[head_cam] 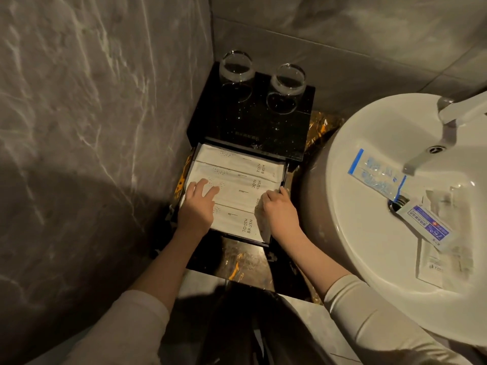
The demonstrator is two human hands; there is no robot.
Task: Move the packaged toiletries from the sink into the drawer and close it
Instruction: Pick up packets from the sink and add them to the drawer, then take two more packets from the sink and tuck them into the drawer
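Observation:
The black drawer (285,172) is pulled open under a black box, filled with several white paper packets (237,164) marked TOOTH BRUSH lying side by side. My left hand (199,204) rests flat with spread fingers on the left ends of the packets. My right hand (279,210) has its fingers curled over the right end of a packet marked COMB (237,197). In the white sink (369,127) lie a clear packet with blue edges (374,172), a blue-and-white packet marked 75% (424,225) over the drain, and more clear packets (442,262).
Two upturned glasses (237,67) (288,80) stand on the black box (250,122) behind the drawer. A chrome tap (448,122) hangs over the sink. Grey stone walls close in on the left and back. The dark marbled counter (237,259) runs below the drawer.

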